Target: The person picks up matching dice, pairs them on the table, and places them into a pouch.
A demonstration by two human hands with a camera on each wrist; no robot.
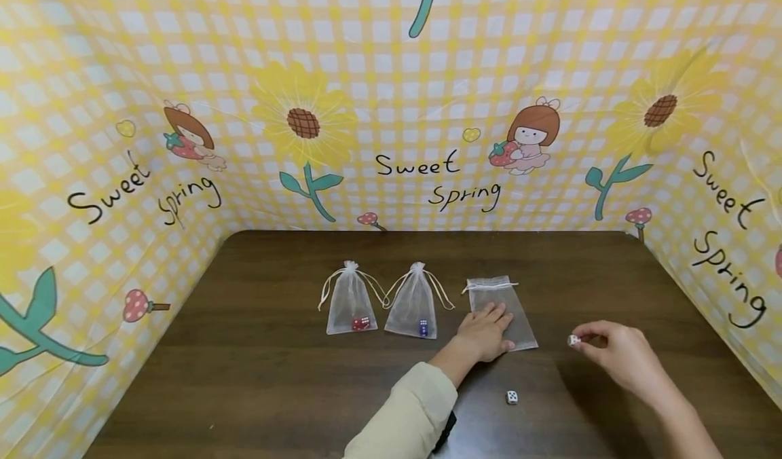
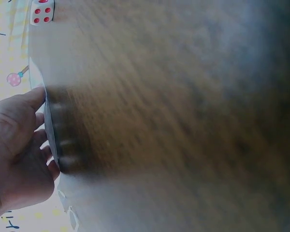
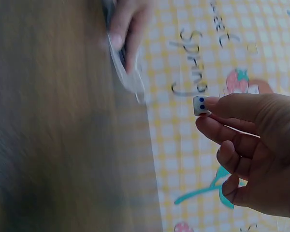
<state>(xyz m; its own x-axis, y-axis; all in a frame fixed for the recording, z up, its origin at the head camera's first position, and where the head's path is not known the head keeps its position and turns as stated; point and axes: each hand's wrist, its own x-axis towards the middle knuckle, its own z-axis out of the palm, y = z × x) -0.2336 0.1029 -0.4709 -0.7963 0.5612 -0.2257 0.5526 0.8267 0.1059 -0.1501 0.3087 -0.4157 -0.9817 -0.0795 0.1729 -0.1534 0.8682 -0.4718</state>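
Note:
My left hand [image 1: 485,333] rests on a flat white mesh drawstring pouch [image 1: 519,326], fingers spread over its lower left part. The left wrist view shows that hand [image 2: 19,150] from the side, fingertips at the pouch's edge. Between thumb and index finger my right hand [image 1: 623,354] pinches a white die [image 1: 573,341], held right of the pouch; blue pips show on this die [image 3: 200,106] in the right wrist view. A second white die [image 1: 512,397] lies on the table in front of the pouch; red pips are visible on that die [image 2: 42,12] in the left wrist view.
Two cinched mesh pouches lie to the left on the dark wooden table [image 1: 256,377]: one pouch [image 1: 349,303] holds red dice [image 1: 361,323], the other pouch [image 1: 409,306] blue dice [image 1: 423,327]. A yellow checked cloth [image 1: 391,113] stands around the table's back and sides.

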